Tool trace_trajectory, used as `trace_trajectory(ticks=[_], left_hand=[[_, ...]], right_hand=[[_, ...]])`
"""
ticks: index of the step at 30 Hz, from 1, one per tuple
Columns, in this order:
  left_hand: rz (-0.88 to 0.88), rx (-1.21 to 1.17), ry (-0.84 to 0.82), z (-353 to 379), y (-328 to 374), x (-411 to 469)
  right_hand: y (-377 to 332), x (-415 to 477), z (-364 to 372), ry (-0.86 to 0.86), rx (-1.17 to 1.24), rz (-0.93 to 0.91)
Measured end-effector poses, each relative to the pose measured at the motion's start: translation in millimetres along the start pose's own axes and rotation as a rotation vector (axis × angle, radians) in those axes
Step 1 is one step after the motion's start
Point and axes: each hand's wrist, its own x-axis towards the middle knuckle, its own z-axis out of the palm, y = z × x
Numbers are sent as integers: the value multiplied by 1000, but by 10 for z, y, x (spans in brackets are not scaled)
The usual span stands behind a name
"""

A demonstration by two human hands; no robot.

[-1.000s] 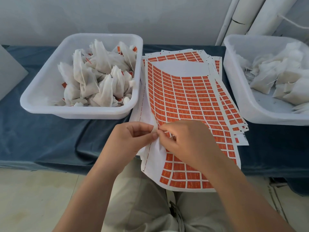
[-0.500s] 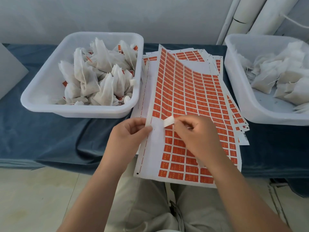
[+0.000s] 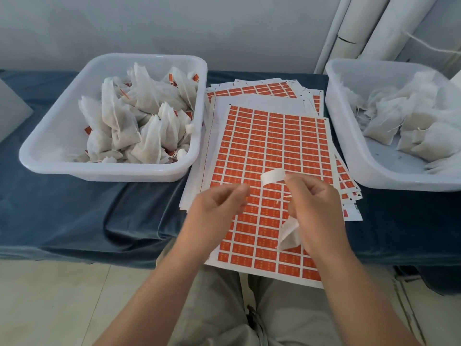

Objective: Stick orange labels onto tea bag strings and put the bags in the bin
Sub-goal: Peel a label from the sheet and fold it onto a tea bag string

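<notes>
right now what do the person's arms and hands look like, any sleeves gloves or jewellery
The left hand and right hand are bare: no gloves, and no rings show. Both forearms are bare too, with no sleeve, watch or bracelet in view. The left hand is motion-blurred, so small details on it cannot be checked.

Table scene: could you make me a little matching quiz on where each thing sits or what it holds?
Things:
1 left bin
2 right bin
3 label sheets
4 peeled label

Place or contents:
a between the two bins
b pinched by the right hand
c bags with orange labels
d bags without orange labels

Pairs: 1-c, 2-d, 3-a, 4-b
</notes>
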Motion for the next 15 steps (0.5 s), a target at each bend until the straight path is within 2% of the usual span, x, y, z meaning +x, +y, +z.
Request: trace_trajectory(ticks=[3, 7, 11, 15], left_hand=[[-165, -228, -94, 212, 120, -15], [-256, -476, 25, 343, 137, -57], [-225, -485, 87, 350, 74, -107], [-194, -425, 122, 279, 71, -109]], right_hand=[[29, -24, 80, 18, -67, -42], [108, -27, 51, -43, -9, 26], [109, -6, -95, -140, 109, 29], [13, -21, -152, -175, 62, -59]])
